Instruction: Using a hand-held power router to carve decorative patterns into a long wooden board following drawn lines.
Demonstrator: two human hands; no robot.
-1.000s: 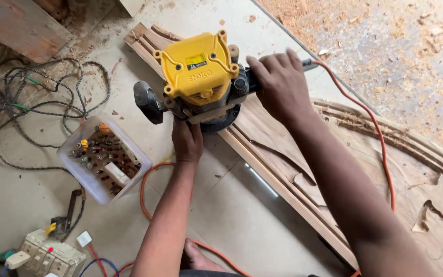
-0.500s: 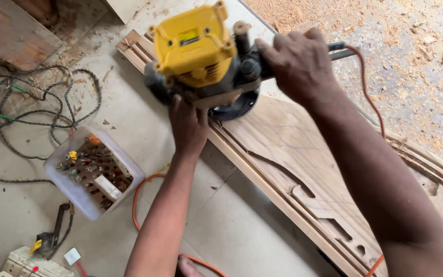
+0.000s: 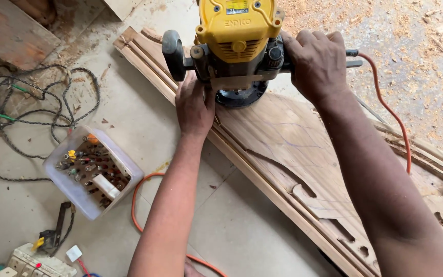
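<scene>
Floor (image 3: 221,220): pale concrete under both arms, with sawdust thick beyond the right hand and a seam line running below the left forearm.
Panel (image 3: 303,149): long carved wooden board lying flat on the floor, directly under both hands; pencilled curves and routed cut-outs run along it toward the right elbow.
Router (image 3: 232,46): yellow-topped plunge router standing upright on the panel, between the two hands (its base sits just above the left knuckles).
Right hand (image 3: 316,64): closed fully around the router's right handle, fingers wrapped over the top.
Left hand (image 3: 195,105): pressed against the router's base at the panel's near edge, fingers curled under the body; the left knob (image 3: 173,47) stands free above it.
Cord (image 3: 390,110): orange, trailing from the right hand's side along the forearm.
Doing it well: I judge steady downward pressure, base kept flat, and slow travel along the pencilled line matter most; keep the cord behind the cut.
Tub (image 3: 96,172): clear box of bits, just left of the left forearm.
Rope (image 3: 26,113): tangled, farther left.
</scene>
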